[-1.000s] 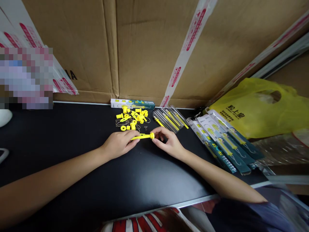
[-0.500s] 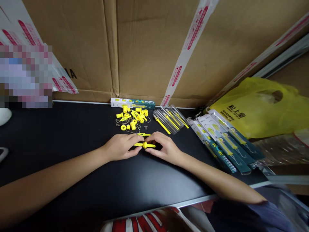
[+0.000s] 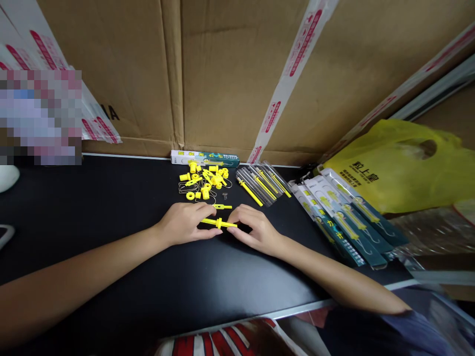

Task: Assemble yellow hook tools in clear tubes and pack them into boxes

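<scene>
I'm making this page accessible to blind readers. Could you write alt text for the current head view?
A person's left hand holds a slim yellow rod with a collar over a black table, the right hand at its other end. Beyond lie loose yellow parts and clear tubes; printed boxes and a yellow bag are at right.

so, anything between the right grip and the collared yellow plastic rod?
Nothing visible. The right end of the collared yellow plastic rod is at the right grip, between thumb and fingers; contact unclear. The flat slotted yellow plastic strip lies beyond the rod, not between.
</scene>
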Demonstrator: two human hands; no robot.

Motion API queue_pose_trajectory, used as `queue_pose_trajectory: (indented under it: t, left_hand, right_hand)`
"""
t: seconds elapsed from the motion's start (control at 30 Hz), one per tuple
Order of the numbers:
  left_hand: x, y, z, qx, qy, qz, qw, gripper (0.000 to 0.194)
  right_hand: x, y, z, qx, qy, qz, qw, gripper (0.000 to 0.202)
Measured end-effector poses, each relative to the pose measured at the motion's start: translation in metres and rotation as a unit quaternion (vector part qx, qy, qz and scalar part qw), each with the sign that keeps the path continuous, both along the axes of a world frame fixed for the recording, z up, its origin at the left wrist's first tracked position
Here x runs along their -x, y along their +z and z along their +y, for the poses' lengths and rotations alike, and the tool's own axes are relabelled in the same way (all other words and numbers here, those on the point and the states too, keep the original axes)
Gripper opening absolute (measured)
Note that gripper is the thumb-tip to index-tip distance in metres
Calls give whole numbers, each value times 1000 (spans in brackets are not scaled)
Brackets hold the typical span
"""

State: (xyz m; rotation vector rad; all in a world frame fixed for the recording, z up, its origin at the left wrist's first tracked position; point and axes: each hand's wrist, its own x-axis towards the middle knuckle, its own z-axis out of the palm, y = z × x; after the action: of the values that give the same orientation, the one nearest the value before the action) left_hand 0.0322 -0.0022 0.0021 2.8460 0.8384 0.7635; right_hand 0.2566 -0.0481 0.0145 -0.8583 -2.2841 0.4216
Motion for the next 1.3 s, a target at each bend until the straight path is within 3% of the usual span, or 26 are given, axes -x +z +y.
queue_pose_trajectory:
  t: [0.3, 0.47, 0.73, 0.9, 1.1, 1.3]
  left_hand:
    - [-1, 4, 1, -26, -1, -23, 999, 23]
    - [-1, 10, -1, -49, -15, -29, 998, 34]
    - [-5, 3, -4, -107, -69, 7, 992, 18]
    - [-5, 1, 0, -63, -50, -8, 997, 16]
    - [-4, 3, 3, 2, -13, -69, 998, 12]
    - [-2, 5, 8, 141, 45, -202, 968, 8]
  right_hand:
    - [-6, 7, 1, 53, -56, 68, 995, 13]
    - [-5, 5, 1, 91, -108, 76, 987, 17]
    - [-2, 1, -2, 63, -56, 37, 996, 7]
    - [-7, 3, 1, 66, -72, 23, 995, 16]
    - [-8, 2, 4, 18, -71, -6, 997, 11]
    - [-10, -2, 9, -27, -82, -122, 989, 16]
